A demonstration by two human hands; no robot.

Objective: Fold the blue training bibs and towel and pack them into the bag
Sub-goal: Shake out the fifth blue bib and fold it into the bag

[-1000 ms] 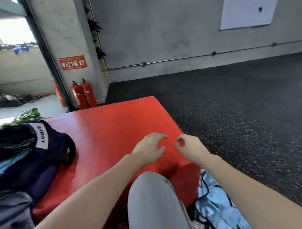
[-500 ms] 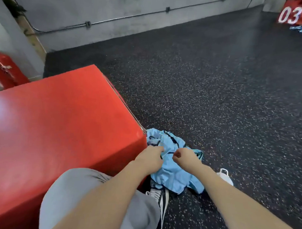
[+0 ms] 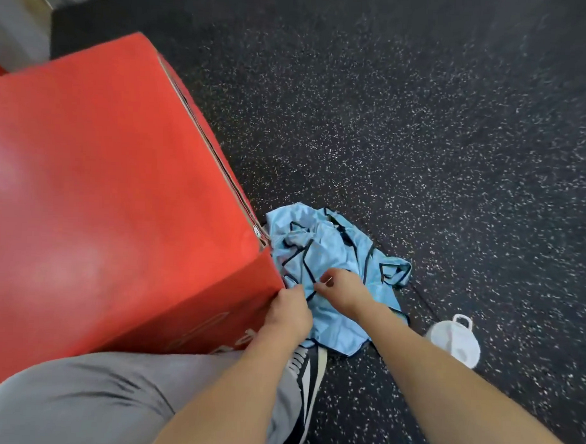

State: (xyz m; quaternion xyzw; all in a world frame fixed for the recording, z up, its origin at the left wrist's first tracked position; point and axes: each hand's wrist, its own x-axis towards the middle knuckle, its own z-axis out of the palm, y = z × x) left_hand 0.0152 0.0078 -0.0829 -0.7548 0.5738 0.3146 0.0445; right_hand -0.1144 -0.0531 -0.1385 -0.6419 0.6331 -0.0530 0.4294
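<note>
A crumpled heap of light blue training bibs [image 3: 330, 253] with dark trim lies on the speckled black floor, right beside the corner of a red padded box [image 3: 113, 195]. Both hands are down on the heap. My left hand [image 3: 290, 313] grips the cloth at its near left edge, fingers curled into the fabric. My right hand [image 3: 341, 286] pinches a fold near the middle of the heap. The bag and the towel are out of view.
A white lidded container [image 3: 455, 340] with a loop handle lies on the floor to the right of the bibs. My grey-trousered knee [image 3: 122, 398] and a black-and-white shoe [image 3: 308, 375] sit just below the heap. Dark rubber flooring stretches away to the right.
My view swung from the box top and bag down to the floor. Both hands moved off the box and down onto the blue bibs, closing on the cloth.
</note>
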